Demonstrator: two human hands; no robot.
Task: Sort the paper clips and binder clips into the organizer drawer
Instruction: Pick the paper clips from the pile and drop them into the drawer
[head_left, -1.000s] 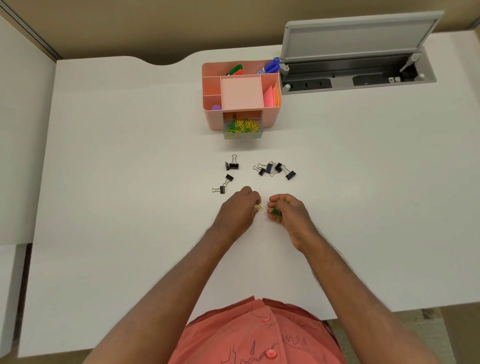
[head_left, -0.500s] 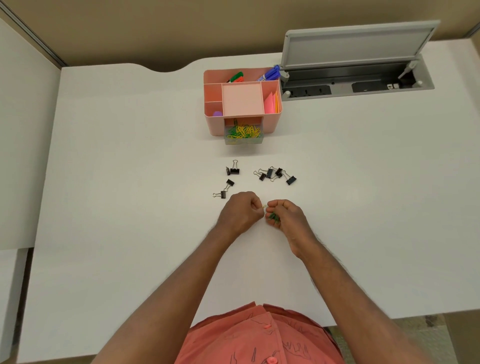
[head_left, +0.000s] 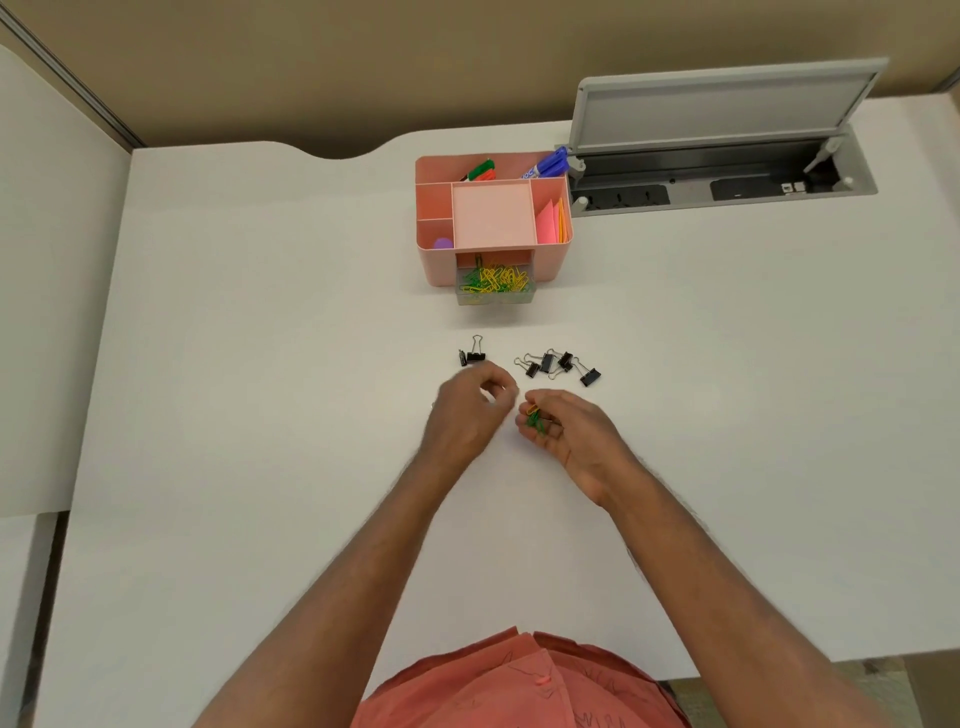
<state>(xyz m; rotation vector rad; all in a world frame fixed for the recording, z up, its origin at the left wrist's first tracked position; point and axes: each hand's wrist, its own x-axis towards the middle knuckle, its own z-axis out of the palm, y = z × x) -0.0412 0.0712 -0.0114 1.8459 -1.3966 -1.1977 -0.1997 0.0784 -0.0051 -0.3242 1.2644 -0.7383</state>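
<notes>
A pink desk organizer (head_left: 440, 267) stands at the back of the white desk. Its clear drawer (head_left: 494, 300) is pulled out and holds many yellow and green paper clips (head_left: 493, 280). My right hand (head_left: 569, 434) is shut on a small bunch of green and yellow paper clips (head_left: 534, 420) just above the desk. My left hand (head_left: 465, 413) hovers beside it, blurred, its fingers curled apart with nothing seen in them. Two black binder clips (head_left: 474, 356) lie just beyond my left hand. Several more binder clips (head_left: 558, 364) lie in a cluster beyond my right hand.
The organizer's top compartments hold markers (head_left: 545, 167), pink sticky notes (head_left: 550, 221) and a purple item (head_left: 442, 243). An open grey cable hatch (head_left: 722, 176) with its raised lid sits at the back right. A partition panel stands along the left.
My left hand has let go of the yellow paper clip, which is now in my right hand's bunch. It has moved left and forward, over the spot where two binder clips lay.
</notes>
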